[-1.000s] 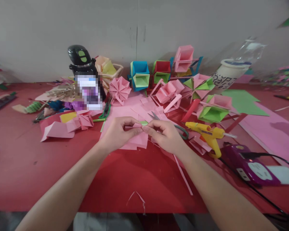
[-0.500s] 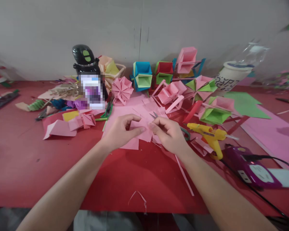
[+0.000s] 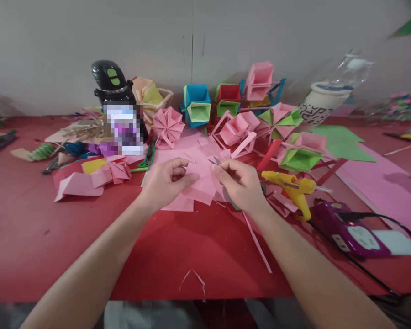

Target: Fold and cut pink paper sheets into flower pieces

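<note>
A square-looking piece of pink paper [image 3: 201,183] is stretched between my two hands, above other pink sheets on the table. My left hand [image 3: 166,182] pinches its left side between thumb and fingers. At the right edge, the thumb and forefinger of my right hand [image 3: 240,183] are closed on the paper. A pair of scissors [image 3: 216,161] shows its blade tips just beyond my right fingers. Most of the scissors is hidden by that hand, and I cannot tell whether the hand touches them. A thin pink paper strip [image 3: 256,242] lies below my right wrist.
Folded paper lanterns [image 3: 197,109] line the back. On the right are a yellow glue gun [image 3: 291,183], a purple power adapter [image 3: 351,230] with black cables and a paper cup [image 3: 324,103]. A phone [image 3: 125,130] leans on a black figure [image 3: 113,82]; pink scraps [image 3: 78,186] lie left.
My left thumb and forefinger have come together on the pink paper, having been apart. The paper now shows flatter between both hands. The whole view has shifted slightly, with things appearing further left.
</note>
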The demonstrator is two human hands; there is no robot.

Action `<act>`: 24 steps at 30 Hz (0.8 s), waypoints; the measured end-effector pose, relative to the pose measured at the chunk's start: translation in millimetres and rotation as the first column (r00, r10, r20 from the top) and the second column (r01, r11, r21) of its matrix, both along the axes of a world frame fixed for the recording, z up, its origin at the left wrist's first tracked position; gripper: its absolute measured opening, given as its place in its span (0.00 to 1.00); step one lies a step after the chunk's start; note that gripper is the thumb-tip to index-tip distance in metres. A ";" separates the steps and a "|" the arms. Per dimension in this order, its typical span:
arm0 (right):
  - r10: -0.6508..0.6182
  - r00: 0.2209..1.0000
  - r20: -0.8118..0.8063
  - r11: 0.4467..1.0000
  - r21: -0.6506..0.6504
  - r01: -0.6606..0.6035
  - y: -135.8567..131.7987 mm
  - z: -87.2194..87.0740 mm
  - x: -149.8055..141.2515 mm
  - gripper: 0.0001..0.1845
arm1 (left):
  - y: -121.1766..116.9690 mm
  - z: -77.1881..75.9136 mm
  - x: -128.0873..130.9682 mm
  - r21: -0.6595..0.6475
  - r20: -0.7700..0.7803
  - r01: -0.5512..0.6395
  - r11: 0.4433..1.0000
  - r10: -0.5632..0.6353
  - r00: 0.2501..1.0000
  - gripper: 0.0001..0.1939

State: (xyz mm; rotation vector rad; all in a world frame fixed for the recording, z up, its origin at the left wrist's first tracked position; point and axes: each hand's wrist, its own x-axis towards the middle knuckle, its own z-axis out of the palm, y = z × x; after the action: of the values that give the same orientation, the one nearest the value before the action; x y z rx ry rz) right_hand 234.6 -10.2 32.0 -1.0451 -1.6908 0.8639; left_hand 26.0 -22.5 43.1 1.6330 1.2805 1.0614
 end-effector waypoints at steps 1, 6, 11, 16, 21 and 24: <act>-0.002 1.000 -0.009 1.000 0.003 0.002 0.2 0.2 0.4 0.19 | 0.5 -1.0 -0.6 0.001 -0.003 -0.011 1.000 0.011 1.000 0.15; 0.004 0.999 -0.048 1.000 0.005 -0.004 1.5 0.9 1.1 0.19 | 3.7 -4.8 -2.9 0.026 -0.017 -0.051 0.998 0.052 0.999 0.16; 0.112 0.992 -0.052 0.992 -0.048 -0.115 0.2 2.1 -1.6 0.20 | 3.7 -7.0 -1.7 0.055 -0.069 -0.086 0.995 0.090 0.994 0.14; 0.038 0.995 0.094 0.998 0.037 -0.042 -2.7 0.9 -5.1 0.29 | 0.8 -5.0 2.9 0.055 -0.072 -0.037 0.998 0.041 0.997 0.12; 0.040 0.998 0.044 0.999 0.015 -0.041 -2.2 1.5 -4.6 0.31 | -0.6 -1.5 3.9 0.070 -0.033 0.007 0.998 -0.004 0.999 0.09; 0.092 0.996 0.012 0.993 -0.071 -0.091 -0.3 3.1 -3.4 0.30 | -0.3 -1.6 1.7 0.054 -0.039 -0.061 0.997 0.063 0.997 0.14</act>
State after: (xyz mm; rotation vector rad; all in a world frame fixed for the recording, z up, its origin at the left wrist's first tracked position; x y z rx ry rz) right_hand 231.3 -10.5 35.1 -1.0298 -1.7427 0.9827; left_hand 27.7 -22.7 41.5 1.6713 1.3478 1.1132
